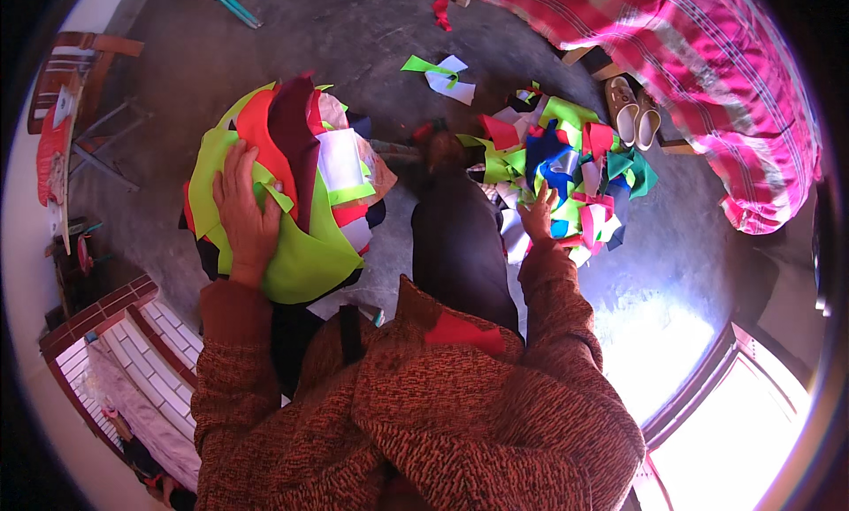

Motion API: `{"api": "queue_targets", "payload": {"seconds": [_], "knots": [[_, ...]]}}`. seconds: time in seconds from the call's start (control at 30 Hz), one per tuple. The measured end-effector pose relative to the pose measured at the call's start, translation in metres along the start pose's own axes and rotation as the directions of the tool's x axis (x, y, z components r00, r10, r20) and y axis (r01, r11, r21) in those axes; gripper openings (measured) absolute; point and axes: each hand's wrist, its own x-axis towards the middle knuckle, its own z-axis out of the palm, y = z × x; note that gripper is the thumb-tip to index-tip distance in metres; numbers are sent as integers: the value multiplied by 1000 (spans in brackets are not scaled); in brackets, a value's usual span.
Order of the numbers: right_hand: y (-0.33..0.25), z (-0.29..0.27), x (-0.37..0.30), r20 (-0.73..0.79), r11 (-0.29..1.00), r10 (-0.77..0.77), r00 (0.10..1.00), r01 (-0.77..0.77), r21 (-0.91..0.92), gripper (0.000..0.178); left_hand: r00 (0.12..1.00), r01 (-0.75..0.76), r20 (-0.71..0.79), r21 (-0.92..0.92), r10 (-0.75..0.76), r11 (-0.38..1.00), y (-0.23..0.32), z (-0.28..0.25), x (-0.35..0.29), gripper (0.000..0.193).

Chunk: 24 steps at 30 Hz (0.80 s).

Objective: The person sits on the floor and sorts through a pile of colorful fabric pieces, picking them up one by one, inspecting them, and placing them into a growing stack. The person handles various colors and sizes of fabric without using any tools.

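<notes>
My left hand [246,208] lies with its fingers stretched over a heap of large cloth pieces. Under and around it is lime-green cloth [309,268], with a red piece [255,126] and a dark maroon piece [294,126] beside the fingers. A small green flap sticks up by the thumb. My right hand [538,217], fingers apart, touches the near left side of a second heap of smaller scraps. That heap mixes blue cloth [546,153], lime, white, pink and teal cloth [638,170]. Neither hand visibly grips a piece.
Between the heaps extends my dark-trousered leg [455,245]. A red scrap [464,334] lies on my lap. Green and white strips [449,82] and another red scrap [441,14] are on the grey floor. Sandals [623,111] stand beside a pink plaid-covered bed [699,86]; a folding chair [102,144] is left.
</notes>
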Motion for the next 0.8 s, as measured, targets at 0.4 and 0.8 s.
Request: {"api": "queue_targets", "payload": {"seconds": [0.4, 0.8], "knots": [[-1, -59, 6, -338, 982, -98, 936, 37, -183, 20, 1000, -8, -1, -25, 8, 1000, 4, -3, 0, 48], [-27, -123, -14, -406, 979, -202, 891, 187, -76, 27, 997, -8, -75, -24, 6, 1000, 0, 3, -3, 48]]}}
